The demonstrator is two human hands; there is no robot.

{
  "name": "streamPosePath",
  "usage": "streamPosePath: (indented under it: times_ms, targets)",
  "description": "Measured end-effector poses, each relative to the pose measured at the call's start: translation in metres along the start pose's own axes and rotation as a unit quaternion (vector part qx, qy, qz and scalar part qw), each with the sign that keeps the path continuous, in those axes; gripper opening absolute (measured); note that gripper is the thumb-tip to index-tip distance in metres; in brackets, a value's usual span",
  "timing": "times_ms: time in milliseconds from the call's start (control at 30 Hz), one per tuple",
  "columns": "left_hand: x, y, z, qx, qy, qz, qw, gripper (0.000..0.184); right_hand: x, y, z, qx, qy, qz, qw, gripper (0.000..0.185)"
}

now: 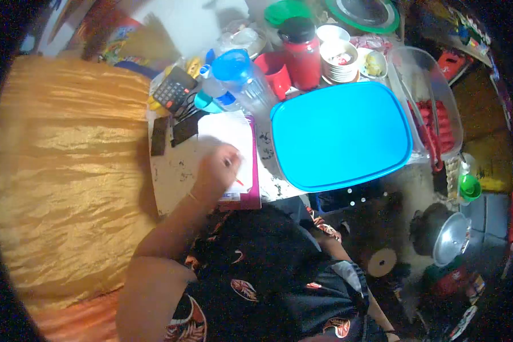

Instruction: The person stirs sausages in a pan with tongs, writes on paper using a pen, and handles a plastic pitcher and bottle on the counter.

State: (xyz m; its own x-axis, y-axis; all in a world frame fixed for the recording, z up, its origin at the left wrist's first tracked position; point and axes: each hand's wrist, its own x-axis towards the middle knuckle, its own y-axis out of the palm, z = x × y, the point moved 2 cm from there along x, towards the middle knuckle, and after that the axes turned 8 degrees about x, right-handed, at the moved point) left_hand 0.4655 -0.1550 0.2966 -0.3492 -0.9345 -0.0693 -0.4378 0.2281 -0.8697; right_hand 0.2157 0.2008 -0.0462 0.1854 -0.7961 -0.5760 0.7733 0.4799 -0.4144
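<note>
My left hand is closed over white papers on the table, somewhat blurred. A thin red tip shows just below its fingers, but what they hold is too small to make out. Under the papers lies a magenta folder or book. Two dark flat objects, one of them at the far left, rest left of the papers. Of my right arm only part shows, low beside my dark patterned clothing; the fingers of that hand are hidden.
A large blue lid covers the table's right part. Behind stand a calculator, a blue-topped clear jug, a red mug, a red jar and stacked bowls. At right are a clear container and a metal pot.
</note>
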Motion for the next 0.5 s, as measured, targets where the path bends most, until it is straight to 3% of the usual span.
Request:
streamPosePath:
  times_ms: [33,100,133,167,200,333,400,500]
  targets:
    - [0.017,-0.009,0.008,0.096,0.033,-0.138,0.985,0.025,0.016,0.011,0.000,-0.016,-0.025,-0.005,1.000,0.038]
    - [0.064,-0.009,0.072,0.119,0.090,-0.279,0.949,0.039,0.040,0.032,0.004,-0.046,-0.064,-0.023,0.997,0.038]
    - [0.074,-0.016,0.075,0.161,0.084,-0.309,0.934,0.054,0.055,0.044,0.003,-0.058,-0.085,-0.044,0.994,0.037]
    - [0.099,-0.022,0.093,0.067,0.113,-0.205,0.970,0.068,0.064,0.050,0.006,-0.073,-0.103,-0.063,0.990,0.037]
    - [0.112,-0.019,0.098,0.043,0.107,-0.222,0.968,0.071,0.074,0.058,0.008,-0.093,-0.124,-0.088,0.984,0.037]
    - [0.136,-0.006,0.120,-0.011,0.071,-0.251,0.965,0.083,0.068,0.051,0.031,0.010,-0.049,-0.060,0.997,0.038]
    - [0.145,-0.004,0.127,-0.015,0.057,-0.257,0.965,0.088,0.052,0.020,0.074,0.087,0.017,-0.031,0.996,0.040]
    - [0.155,-0.007,0.144,-0.007,0.066,-0.285,0.956,0.090,0.022,-0.012,0.148,0.128,0.076,-0.101,0.984,0.047]
